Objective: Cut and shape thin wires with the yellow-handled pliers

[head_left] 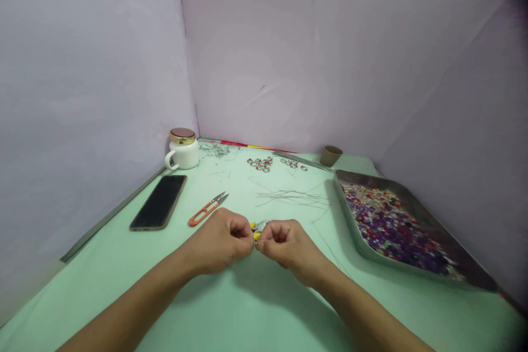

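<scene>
My left hand (225, 242) and my right hand (289, 245) meet near the middle of the green table (231, 308), fingertips almost touching. Both are closed in a pinch; what they hold is too small to make out. Just behind the fingertips lies a tool with yellow handles (256, 236), partly hidden by the hands. Orange thread snips (206, 210) rest beyond my left hand. Thin wires (289, 196) are spread on the table past my right hand. Farther back sit small rings with red beads (260, 164).
At the left are a black phone (160, 202) and a white lidded mug (183, 153). A metal tray (358, 245) of mixed beads stands at the right. A small brown cup (331, 155) and a wire bundle (303, 160) lie at the back, before the walls.
</scene>
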Tool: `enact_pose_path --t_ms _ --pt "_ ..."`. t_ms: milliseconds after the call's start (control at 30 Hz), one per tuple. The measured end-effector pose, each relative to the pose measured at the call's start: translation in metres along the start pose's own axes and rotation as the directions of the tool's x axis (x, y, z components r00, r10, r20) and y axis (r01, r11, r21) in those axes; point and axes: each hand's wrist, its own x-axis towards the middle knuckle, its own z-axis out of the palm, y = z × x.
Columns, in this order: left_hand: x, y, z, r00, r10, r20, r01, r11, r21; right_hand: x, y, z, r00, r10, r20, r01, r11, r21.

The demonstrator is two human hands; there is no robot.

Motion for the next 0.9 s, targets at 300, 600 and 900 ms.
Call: enact_pose_path --t_ms 300,600,900 --pt "0.004 -0.008 0.005 0.875 0.481 0.063 -0.467 0.8 0.375 -0.005 0.015 -0.004 0.989 0.15 0.014 -0.146 0.933 0.33" --pt "0.01 -0.015 0.011 0.947 0.321 0.02 -0.244 0.679 0.692 -0.008 0.033 -0.028 0.957 0.18 -0.227 -0.024 0.829 0.559" --pt "0.005 -0.015 0.016 0.991 0.12 0.058 -0.114 0.536 0.837 -0.006 0.021 -0.059 0.904 0.044 -0.426 0.247 0.758 0.603"
